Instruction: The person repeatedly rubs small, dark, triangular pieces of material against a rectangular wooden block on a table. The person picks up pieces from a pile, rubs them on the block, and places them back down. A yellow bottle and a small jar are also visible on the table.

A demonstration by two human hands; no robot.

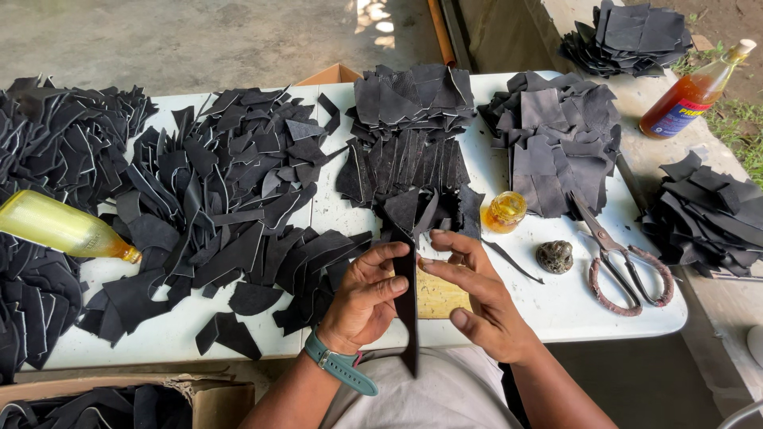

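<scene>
Well off to the left of the left hand (pixel 367 295) lies a yellow plastic bottle (pixel 60 226) among black leather scraps (pixel 214 199). That hand, with a teal watch (pixel 340 365) at its wrist, pinches a long black leather strip (pixel 406 306) between thumb and fingers. The strip stands upright between both hands, over a wooden board (pixel 439 298). The right hand (pixel 477 298) grips the strip's upper edge. Further right sit a small amber jar (pixel 504 211), a stone (pixel 555 256) and rusty scissors (pixel 624 266).
</scene>
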